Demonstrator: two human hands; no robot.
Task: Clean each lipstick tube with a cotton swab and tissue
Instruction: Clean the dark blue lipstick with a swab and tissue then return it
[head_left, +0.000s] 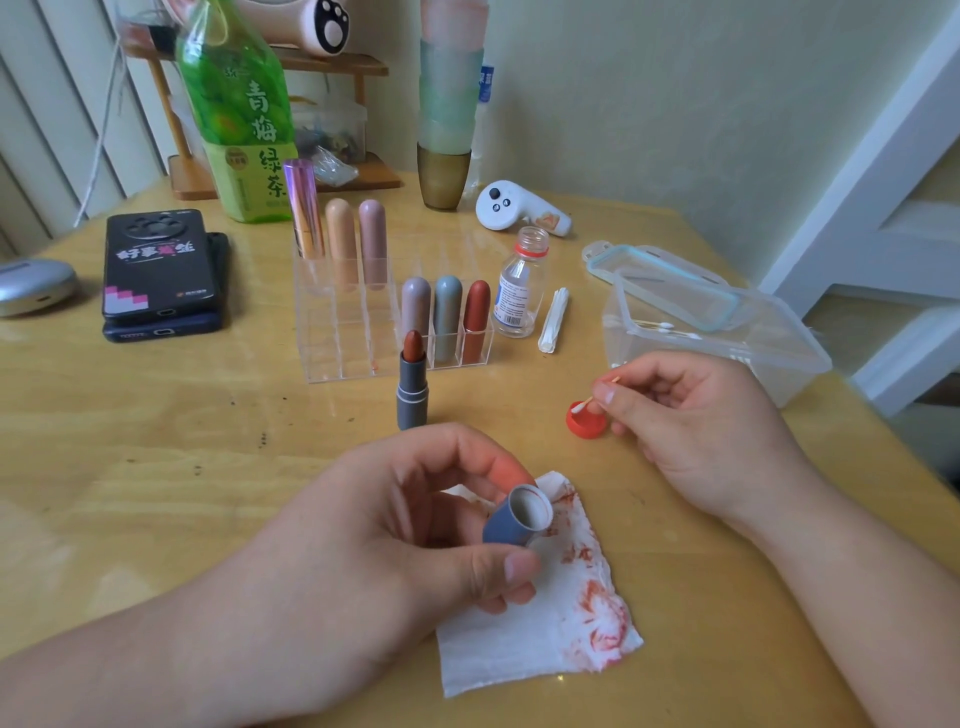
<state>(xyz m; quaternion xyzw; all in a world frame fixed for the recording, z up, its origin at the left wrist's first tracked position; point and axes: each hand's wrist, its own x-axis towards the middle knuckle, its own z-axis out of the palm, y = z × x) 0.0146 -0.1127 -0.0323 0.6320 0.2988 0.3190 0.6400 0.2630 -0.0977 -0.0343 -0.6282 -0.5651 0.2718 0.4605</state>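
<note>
My left hand (415, 525) grips a blue-grey lipstick cap (511, 519), its open mouth turned up and to the right, with a red smear on the rim. Under it lies a white tissue (545, 639) stained red. My right hand (691, 426) pinches a cotton swab (592, 397) whose white tip dips into a red bottle cap (586, 423) on the table. The uncapped grey lipstick (413, 382) stands upright with its brown-red bullet exposed. Behind it a clear organizer (337, 332) holds several capped lipsticks.
A small open clear bottle (519, 283) and a bundle of swabs (553, 319) stand right of the organizer. A clear plastic box (727, 338) with swabs sits at the right. Two stacked phones (161, 270), a green tea bottle (239, 109), a cup stack (444, 176) and a white controller (519, 210) sit behind.
</note>
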